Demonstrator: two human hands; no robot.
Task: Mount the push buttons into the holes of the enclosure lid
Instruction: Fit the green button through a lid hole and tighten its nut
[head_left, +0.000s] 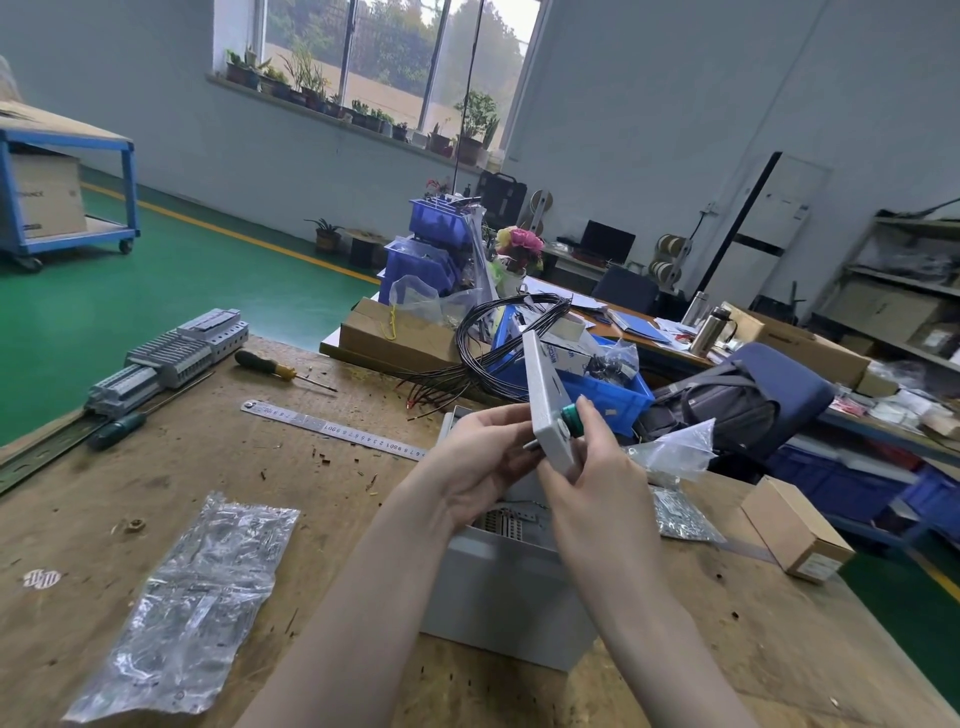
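Hands meet above the near middle of the desk (218, 467), holding a grey enclosure lid (545, 400) tilted on edge between them. The left hand (478, 467) grips the lid from its back side, fingers curled toward the lower edge, where a small metal part pokes out beside the fingertips. The right hand (592, 467) holds the lid's lower corner against its palm while its fingers pinch a green push button (573, 415) that sits against the lid's front face; whether the button is fully seated in a hole cannot be told.

Directly below the hands stands the grey enclosure box (509, 587), open at the top, with terminal parts visible inside. Just right of the right hand lie a crumpled clear bag (675, 452) and a bag of small metal hardware (680, 514), with a small cardboard box (795, 530) beyond them. Left of the forearms lies a long clear plastic bag (182, 608). Farther back are a steel ruler (332, 428), two screwdrivers (275, 369), a row of grey terminal blocks (166, 358), a coil of black wires (498, 338) and a blue bin (608, 387).
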